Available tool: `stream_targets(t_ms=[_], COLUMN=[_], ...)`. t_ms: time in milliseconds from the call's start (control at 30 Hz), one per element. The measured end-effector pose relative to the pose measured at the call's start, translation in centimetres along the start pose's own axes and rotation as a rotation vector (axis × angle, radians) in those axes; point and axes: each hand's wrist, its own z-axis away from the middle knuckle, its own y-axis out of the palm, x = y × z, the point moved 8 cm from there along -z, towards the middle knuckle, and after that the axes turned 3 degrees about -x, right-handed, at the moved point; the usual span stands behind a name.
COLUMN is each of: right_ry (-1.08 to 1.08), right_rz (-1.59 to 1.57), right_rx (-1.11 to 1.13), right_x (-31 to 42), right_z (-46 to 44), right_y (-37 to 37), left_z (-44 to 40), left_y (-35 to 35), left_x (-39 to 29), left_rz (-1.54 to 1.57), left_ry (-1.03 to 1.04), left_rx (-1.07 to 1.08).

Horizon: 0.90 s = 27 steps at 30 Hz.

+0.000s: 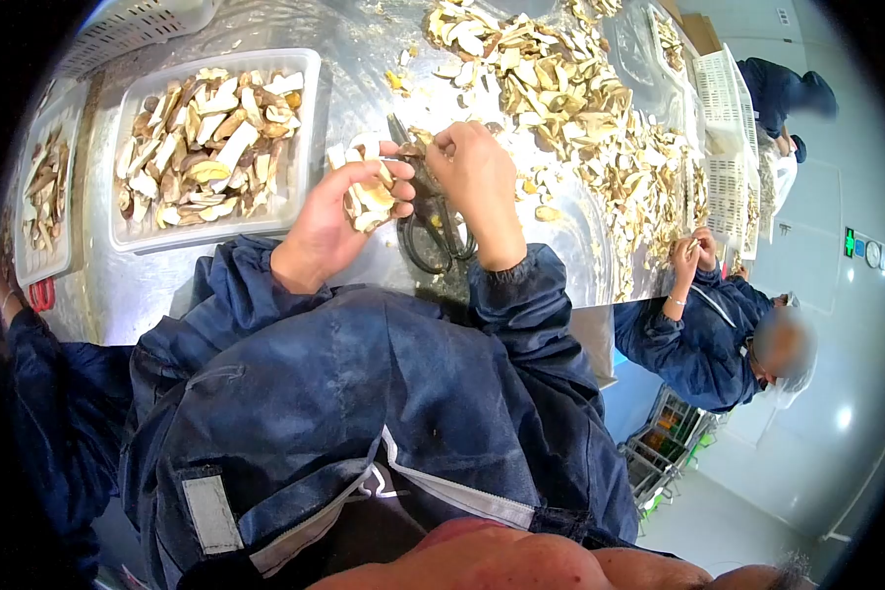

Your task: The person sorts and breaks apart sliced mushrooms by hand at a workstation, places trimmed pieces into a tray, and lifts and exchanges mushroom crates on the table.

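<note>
My left hand (317,228) is palm up, its fingers curled round several pale mushroom slices (369,197). Beside it, my right hand (479,182) is closed in a pinch, with a small brownish mushroom slice (415,147) at its fingertips. Black-handled scissors (431,241) lie on the metal table under and between the hands, blades pointing away from me. To the left stands a clear plastic tray (313,128) holding many cut mushroom slices. A large loose heap of mushroom slices (560,84) spreads over the table to the right.
Another tray (49,264) of slices stands at far left, near a co-worker's dark sleeve (44,393) and red handles (41,293). White perforated baskets (728,187) line the right side. A co-worker (708,324) handles pieces at the right edge; another person (772,93) stands farther off.
</note>
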Motion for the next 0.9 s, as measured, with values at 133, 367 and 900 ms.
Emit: stream_targets(t_ms=[133, 367, 900], right_ry=[0.117, 0.265, -0.006], right_rz=[-0.168, -0.991, -0.080], right_rx=[0.071, 0.364, -0.079], right_x=[-0.8, 2.5, -7.5], right_z=[-0.2, 2.3, -1.7], right_y=[-0.1, -1.7, -2.1], left_z=[-0.3, -0.3, 0.0], left_y=[0.6, 0.9, 0.1], left_x=[-0.2, 0.2, 0.4], left_rz=[0.100, 0.145, 0.024], left_ry=[0.011, -0.032, -0.048], left_rx=[0.128, 0.096, 0.077])
